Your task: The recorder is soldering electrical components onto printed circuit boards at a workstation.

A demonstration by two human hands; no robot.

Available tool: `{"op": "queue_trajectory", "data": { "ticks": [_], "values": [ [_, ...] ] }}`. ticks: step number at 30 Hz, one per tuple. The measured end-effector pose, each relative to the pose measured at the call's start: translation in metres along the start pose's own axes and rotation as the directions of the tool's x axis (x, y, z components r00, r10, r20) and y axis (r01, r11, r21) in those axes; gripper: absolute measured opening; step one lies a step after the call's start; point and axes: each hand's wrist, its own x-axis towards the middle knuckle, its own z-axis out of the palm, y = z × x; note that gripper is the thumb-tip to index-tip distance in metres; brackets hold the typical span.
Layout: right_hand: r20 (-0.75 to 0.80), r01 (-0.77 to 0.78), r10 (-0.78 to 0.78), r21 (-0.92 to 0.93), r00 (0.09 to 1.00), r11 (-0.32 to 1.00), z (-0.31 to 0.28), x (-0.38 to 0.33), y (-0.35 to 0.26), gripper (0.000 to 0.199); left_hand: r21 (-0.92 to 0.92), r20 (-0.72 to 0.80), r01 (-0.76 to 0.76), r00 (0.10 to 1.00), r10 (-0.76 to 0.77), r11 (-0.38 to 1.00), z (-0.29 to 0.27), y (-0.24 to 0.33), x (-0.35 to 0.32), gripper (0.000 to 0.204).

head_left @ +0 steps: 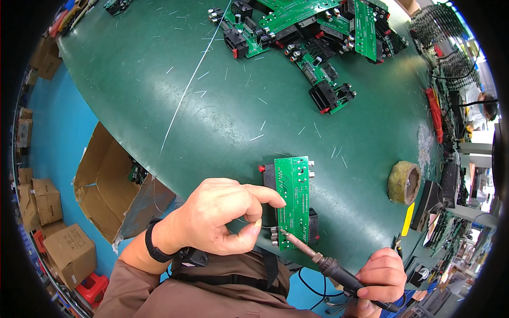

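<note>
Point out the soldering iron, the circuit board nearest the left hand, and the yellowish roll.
Soldering iron (335, 271), head view: on its dark handle.
Circuit board (294, 199), head view: on its green face.
Yellowish roll (396, 184), head view: outer side.

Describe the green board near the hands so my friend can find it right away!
Start at the big green table and look at the edge nearest the person. Between the left hand and the right hand, which grips a soldering iron, is a long green board. Unlike the boards heaped farther away, it sits apart, beneath the iron's tip.
</note>
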Motion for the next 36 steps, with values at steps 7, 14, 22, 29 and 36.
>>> {"op": "queue_trajectory", "data": {
  "ticks": [7,14,22,29,36],
  "values": [
    [-0.327,0.052,-0.053,-0.011,0.943,0.999,0.007,-0.045,0.017,0.027,-0.007,-0.007,-0.003,1.000,0.003,1.000,0.000,0.000,-0.002,0.014],
    [-0.593,-0.107,0.140,0.090,0.793,0.990,0.017,-0.088,0.023,0.026,0.015,0.029,-0.001,1.000,0.001,1.000,0.002,0.001,0.002,0.015],
    [-0.505,-0.156,0.251,0.224,0.826,0.962,0.040,-0.105,0.015,0.039,0.204,0.060,-0.043,0.998,0.031,0.978,0.002,0.024,0.006,0.016],
    [-0.588,-0.169,0.259,0.205,0.766,0.964,0.050,-0.112,0.012,0.035,0.448,0.179,-0.126,0.983,0.049,0.885,0.022,0.043,0.006,0.016],
    [-0.631,-0.169,0.240,0.172,0.738,0.970,0.059,-0.121,0.008,0.039,0.454,0.181,-0.085,0.983,0.001,0.887,0.027,0.045,0.001,0.014]
  ]
}}
